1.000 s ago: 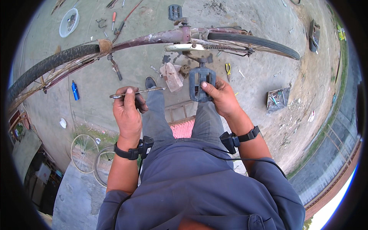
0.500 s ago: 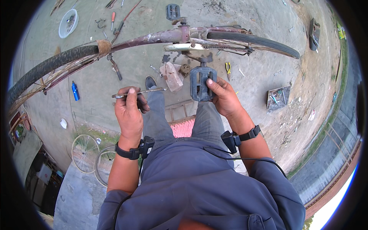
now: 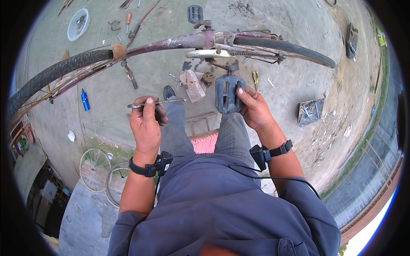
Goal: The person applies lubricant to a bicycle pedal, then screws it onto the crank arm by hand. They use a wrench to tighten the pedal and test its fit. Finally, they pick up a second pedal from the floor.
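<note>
A bicycle stands upside down in front of me, its frame point(image 3: 171, 43) stretching across the view. Its near black pedal point(image 3: 220, 94) hangs on the crank arm point(image 3: 215, 63). My right hand point(image 3: 257, 112) is closed on the pedal's right side, thumb on top. In my left hand point(image 3: 145, 121), a slender, worn metal bar-shaped tool point(image 3: 173, 100) is pinched between thumb and fingers, lying roughly level to the pedal's left without touching it. The tool's exact kind is unclear. The far pedal point(image 3: 195, 14) shows beyond the frame.
Around the bicycle lie yellow-handled pliers point(image 3: 255, 78), a brick point(image 3: 193, 86), a blue bottle point(image 3: 85, 100), a red-handled screwdriver point(image 3: 128, 19) and several wrenches. A white basin point(image 3: 78, 24) and a tool tray point(image 3: 310, 112) hold small parts. Loose wheel rims point(image 3: 95, 170) lie behind left.
The pedal, bicycle and ground items sit slightly further right in the view. Both hands keep their holds; my right hand has shifted slightly right along with the pedal.
</note>
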`<state>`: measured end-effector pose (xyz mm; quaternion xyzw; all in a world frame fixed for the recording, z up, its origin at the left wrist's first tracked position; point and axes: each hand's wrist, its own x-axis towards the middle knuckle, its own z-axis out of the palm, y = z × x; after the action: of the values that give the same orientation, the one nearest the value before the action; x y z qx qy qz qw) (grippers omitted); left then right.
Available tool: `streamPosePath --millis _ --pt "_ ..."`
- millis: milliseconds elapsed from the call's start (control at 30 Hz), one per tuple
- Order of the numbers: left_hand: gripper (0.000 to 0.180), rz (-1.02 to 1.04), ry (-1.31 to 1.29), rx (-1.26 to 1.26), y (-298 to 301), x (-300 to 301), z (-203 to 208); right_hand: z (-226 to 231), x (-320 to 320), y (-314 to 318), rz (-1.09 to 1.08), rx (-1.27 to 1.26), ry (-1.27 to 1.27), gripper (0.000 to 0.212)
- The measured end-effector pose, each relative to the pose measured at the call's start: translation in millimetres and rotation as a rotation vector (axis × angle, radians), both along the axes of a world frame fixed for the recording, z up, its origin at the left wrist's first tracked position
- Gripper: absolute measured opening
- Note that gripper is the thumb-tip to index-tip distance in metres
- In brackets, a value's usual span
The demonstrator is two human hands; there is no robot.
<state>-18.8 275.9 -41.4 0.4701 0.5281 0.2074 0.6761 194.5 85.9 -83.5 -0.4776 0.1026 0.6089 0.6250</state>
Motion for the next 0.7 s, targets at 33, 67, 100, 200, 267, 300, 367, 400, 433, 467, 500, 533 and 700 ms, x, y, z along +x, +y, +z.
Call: streamPosePath --millis 33,67,100,200,267,300,367,400,433,467,500,533,700 --pt "0.022 -0.001 0.006 0.011 1 0 0 0 0 0 0.007 0.025 0.017 0.036" --pt "0.022 -0.001 0.009 0.011 1 0 0 0 -2 0 0.007 0.015 0.02 0.036" --pt "0.022 -0.001 0.012 0.01 2 0 0 1 -3 1 0.014 -0.007 0.026 0.036" --pt "0.023 -0.007 0.024 0.012 3 0 -1 2 -4 1 0.051 0.064 -0.058 0.036" --pt "0.023 -0.005 0.036 0.014 3 0 -1 1 -4 2 0.022 -0.006 -0.046 0.036" --pt "0.023 -0.001 0.028 0.006 3 0 -1 0 -4 2 0.004 -0.043 -0.043 0.035" --pt "0.023 -0.005 0.026 0.017 4 -1 -2 -3 -5 1 -0.039 -0.043 -0.006 0.035" --pt "0.023 -0.006 0.022 0.02 4 -1 -2 -5 -6 0 -0.058 -0.017 0.013 0.034" --pt "0.022 -0.003 0.024 0.018 4 -1 -2 -8 -6 -1 -0.083 -0.041 0.027 0.034" --pt "0.022 -0.001 0.026 0.015 5 -1 -3 -11 -7 -2 -0.107 -0.034 0.042 0.034" --pt "0.022 0.005 0.018 0.003 5 -1 -3 -14 -7 -4 -0.128 -0.05 0.056 0.033" --pt "0.022 0.001 0.027 0.014 5 -1 -3 -17 -7 -5 -0.079 -0.058 0.033 0.033" --pt "0.022 -0.001 0.007 0.007 4 -1 -5 -27 -15 -1 0.05 -0.188 -0.086 0.038"
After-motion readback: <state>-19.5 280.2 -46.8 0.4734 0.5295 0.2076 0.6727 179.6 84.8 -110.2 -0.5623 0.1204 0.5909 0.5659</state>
